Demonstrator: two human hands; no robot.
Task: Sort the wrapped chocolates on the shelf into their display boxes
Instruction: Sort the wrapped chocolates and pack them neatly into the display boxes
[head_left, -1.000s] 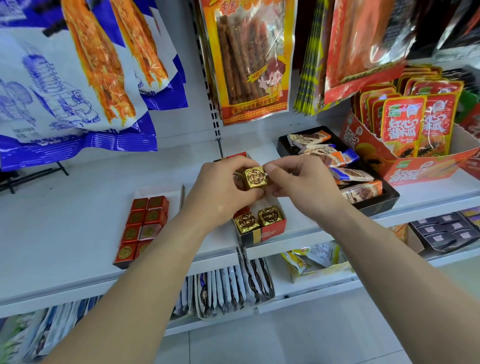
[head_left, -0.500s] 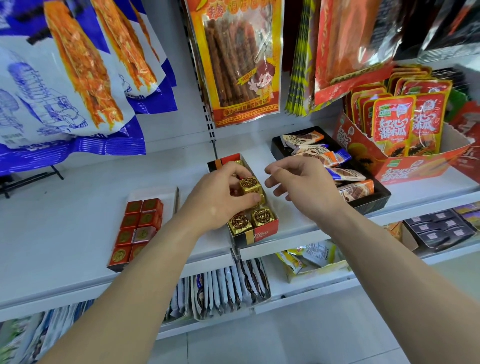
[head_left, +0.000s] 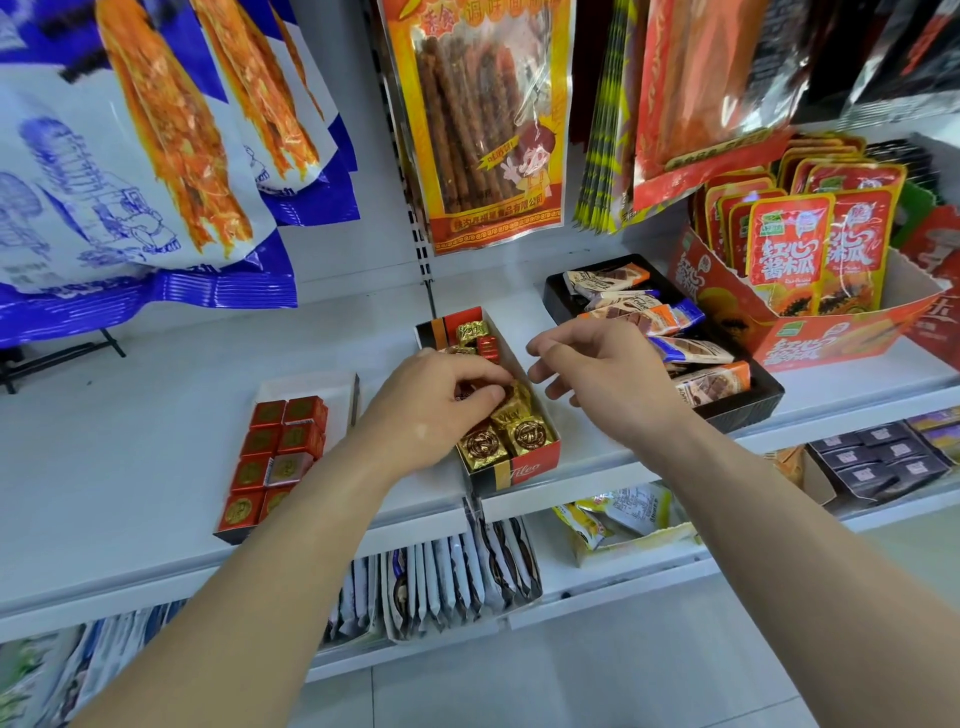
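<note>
Judging by how things lie, the sorting is well under way but unfinished. The left hand (head_left: 436, 410) reaches into the narrow red-and-black display box (head_left: 524, 470) at the middle of the shelf (head_left: 130, 415), with thumb and fingers pinching a gold-wrapped chocolate (head_left: 511, 402) just behind the two gold pieces at the box's near end. The right hand (head_left: 608, 374) hovers just right of the box, fingers loosely curled and holding nothing. At the box's far end a red-wrapped piece (head_left: 488, 345) sits among gold ones and probably belongs in the white display box (head_left: 306, 384) to the left. There the red-wrapped squares (head_left: 262, 441) fill the near part, and one paler wrapper looks out of place. Script on the near face of the red-and-black box reads roughly "Tileo". The red carton (head_left: 831, 338) at far right shows large Chinese characters starting "红心". The hanging pack (head_left: 478, 130) ends in "食品有限公司". Lettering on the bars in the black tray (head_left: 748, 405) is too small to read.
</note>
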